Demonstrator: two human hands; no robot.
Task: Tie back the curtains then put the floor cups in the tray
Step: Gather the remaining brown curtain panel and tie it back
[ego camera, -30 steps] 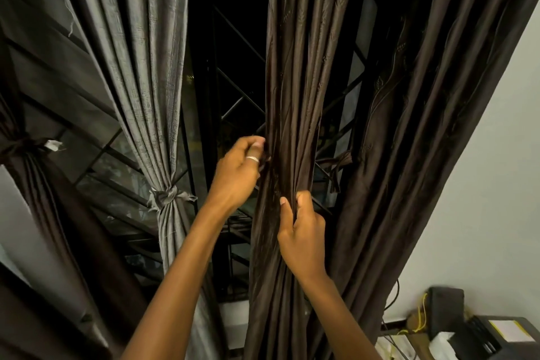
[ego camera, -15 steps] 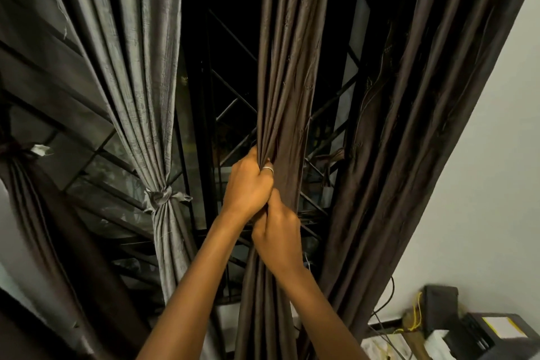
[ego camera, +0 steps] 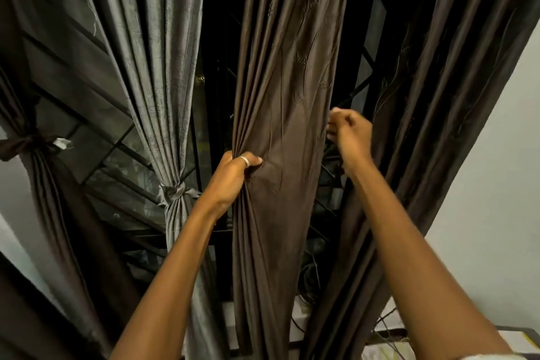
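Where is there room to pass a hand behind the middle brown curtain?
The dark gap between the grey curtain and the middle brown curtain, above the left hand, is free. The narrower gap on its other side is crowded: the right hand sits in it, beside the right brown curtain.

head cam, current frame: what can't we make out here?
- Right hand: head view, motion-blurred. Cannot tell whether its fingers pinch the edge of the brown curtain.
- Left hand: head view, fingertips buried in the curtain folds it grips.
- Floor cups and tray: outside the frame.
- Lower-right clutter: cut off by the frame edge and partly behind the right forearm, so it cannot be identified.
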